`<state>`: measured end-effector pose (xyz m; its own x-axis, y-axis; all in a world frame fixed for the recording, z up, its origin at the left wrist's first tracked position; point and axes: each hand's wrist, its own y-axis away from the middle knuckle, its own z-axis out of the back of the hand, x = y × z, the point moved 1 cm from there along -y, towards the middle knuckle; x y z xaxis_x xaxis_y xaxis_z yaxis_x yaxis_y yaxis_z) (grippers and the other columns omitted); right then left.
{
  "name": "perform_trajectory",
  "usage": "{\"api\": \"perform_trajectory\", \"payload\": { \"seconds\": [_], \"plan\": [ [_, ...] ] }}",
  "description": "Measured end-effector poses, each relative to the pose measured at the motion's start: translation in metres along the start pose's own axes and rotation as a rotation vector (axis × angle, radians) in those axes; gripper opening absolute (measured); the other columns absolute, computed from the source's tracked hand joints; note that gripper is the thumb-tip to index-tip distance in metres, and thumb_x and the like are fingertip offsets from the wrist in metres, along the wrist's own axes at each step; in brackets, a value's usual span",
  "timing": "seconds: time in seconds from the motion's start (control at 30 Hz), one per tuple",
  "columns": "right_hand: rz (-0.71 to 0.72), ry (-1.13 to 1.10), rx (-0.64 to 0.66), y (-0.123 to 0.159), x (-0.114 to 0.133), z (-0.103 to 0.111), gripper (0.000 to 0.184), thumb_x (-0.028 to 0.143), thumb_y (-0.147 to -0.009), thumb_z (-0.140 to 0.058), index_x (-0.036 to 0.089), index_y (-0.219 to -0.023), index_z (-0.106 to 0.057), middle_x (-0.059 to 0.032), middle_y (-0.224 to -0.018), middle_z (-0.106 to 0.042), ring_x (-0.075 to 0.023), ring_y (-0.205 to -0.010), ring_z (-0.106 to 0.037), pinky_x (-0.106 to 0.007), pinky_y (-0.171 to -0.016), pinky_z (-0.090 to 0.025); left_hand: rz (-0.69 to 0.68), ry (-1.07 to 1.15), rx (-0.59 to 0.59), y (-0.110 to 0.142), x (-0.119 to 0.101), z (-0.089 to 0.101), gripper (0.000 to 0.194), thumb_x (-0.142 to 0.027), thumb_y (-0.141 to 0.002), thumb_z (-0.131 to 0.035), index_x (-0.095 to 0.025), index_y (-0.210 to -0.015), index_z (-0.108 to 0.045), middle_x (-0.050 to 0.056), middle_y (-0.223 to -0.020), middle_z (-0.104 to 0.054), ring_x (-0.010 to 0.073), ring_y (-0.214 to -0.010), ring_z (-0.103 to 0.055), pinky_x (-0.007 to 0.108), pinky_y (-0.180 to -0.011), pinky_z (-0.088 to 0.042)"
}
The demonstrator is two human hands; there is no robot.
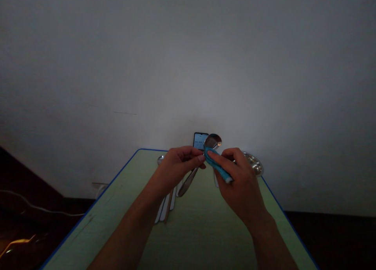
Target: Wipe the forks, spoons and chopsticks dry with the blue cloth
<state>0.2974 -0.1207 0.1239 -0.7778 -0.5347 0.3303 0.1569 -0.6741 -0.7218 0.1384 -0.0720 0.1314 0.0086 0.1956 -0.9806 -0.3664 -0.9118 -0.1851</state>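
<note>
- Seen on a clock face centred where the hands meet, with 12 o'clock towards the wall (188, 74), the left hand (175, 162) sits at 9 o'clock, pinching a metal spoon (212, 141) near its neck between thumb and fingers.
- The right hand (238, 176) lies between 3 and 4 o'clock, grasping a blue cloth (219, 168), with the thumb pressing it to the spoon's neck just below the bowl; whether the cloth wraps fully around cannot be told.
- The spoon is tilted in the air above the table (199, 227), its bowl towards 1 o'clock and its handle end between 7 and 8.
- A phone (199, 140) with a lit screen stands out between 11 and 12 o'clock, near the wall, partly covered by the spoon.
- At 3 o'clock, a shiny metal dish (256, 164) shows partly behind the right hand.
- Between 7 and 8 o'clock, pale handles (163, 213) and a brown stick (168, 206) lie side by side, partly hidden by the left forearm.
- A small shiny metal piece (160, 159) peeks out at 9 o'clock, beyond the left hand.
- Between 8 and 9 o'clock, off the table, runs a white cable (44, 210).
</note>
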Motion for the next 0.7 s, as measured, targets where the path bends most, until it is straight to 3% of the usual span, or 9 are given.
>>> {"api": "perform_trajectory", "payload": {
  "seconds": [0.3, 0.57, 0.7],
  "plan": [
    [0.002, -0.005, -0.011, 0.0006, 0.0011, 0.001, 0.045, 0.007, -0.077, -0.05, 0.024, -0.117, -0.057, -0.0057, -0.094, -0.05, -0.0182, -0.086, -0.049, -0.036, -0.073, -0.046, 0.017, -0.001, 0.01, -0.0028, 0.0031, 0.0014, 0.021, -0.028, -0.072, -0.066, -0.015, -0.089, -0.07, 0.005, -0.081, -0.071, 0.017, -0.08, -0.062, 0.03, -0.078, -0.046],
    [0.0, 0.011, -0.01, -0.0005, 0.0015, 0.0018, 0.046, 0.004, -0.074, -0.051, 0.021, -0.116, -0.058, -0.0059, -0.093, -0.05, -0.0178, -0.085, -0.048, -0.034, -0.073, -0.046, 0.05, 0.012, 0.018, -0.0033, 0.0054, 0.0026, 0.022, -0.03, -0.074, -0.064, -0.017, -0.09, -0.071, 0.001, -0.073, -0.067, 0.0106, -0.06, -0.054, 0.021, -0.055, -0.038],
    [0.003, 0.011, -0.012, -0.0006, 0.0024, 0.0023, 0.046, 0.004, -0.074, -0.051, 0.021, -0.116, -0.059, -0.0056, -0.092, -0.049, -0.0176, -0.084, -0.048, -0.034, -0.072, -0.045, 0.057, 0.113, 0.006, -0.0028, 0.004, 0.0007, 0.015, -0.024, -0.073, -0.066, -0.017, -0.084, -0.073, -0.002, -0.062, -0.063, 0.0074, -0.054, -0.047, 0.019, -0.054, -0.038]
  ]
}}
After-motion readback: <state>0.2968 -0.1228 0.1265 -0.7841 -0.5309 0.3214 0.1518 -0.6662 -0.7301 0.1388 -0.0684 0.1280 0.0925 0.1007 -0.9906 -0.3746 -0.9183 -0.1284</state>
